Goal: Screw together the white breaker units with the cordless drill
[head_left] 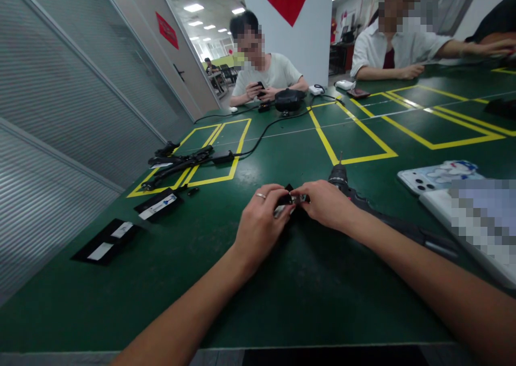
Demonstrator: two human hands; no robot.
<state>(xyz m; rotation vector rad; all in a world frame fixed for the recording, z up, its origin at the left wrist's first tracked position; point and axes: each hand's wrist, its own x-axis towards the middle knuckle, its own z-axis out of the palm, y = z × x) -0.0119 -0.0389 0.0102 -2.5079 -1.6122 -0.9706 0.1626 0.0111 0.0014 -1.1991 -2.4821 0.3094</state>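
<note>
The bare left forearm (pixel 189 301) slants up from the bottom edge, left of centre, while the bare right forearm (pixel 411 269) reaches in from the lower right. Near the middle of the frame, the left hand (pixel 260 226) and right hand (pixel 328 206) come close together, backs up, the fingers of both bent inward in 2 tight pinches.

L hand (pixel 258 227) wears slvr ring (pixel 261 195), forearms (pixel 189 304) bare.

Ceiling lights (pixel 193 8) glow behind a white pillar (pixel 300 54) bearing a red poster (pixel 293 8)
</note>
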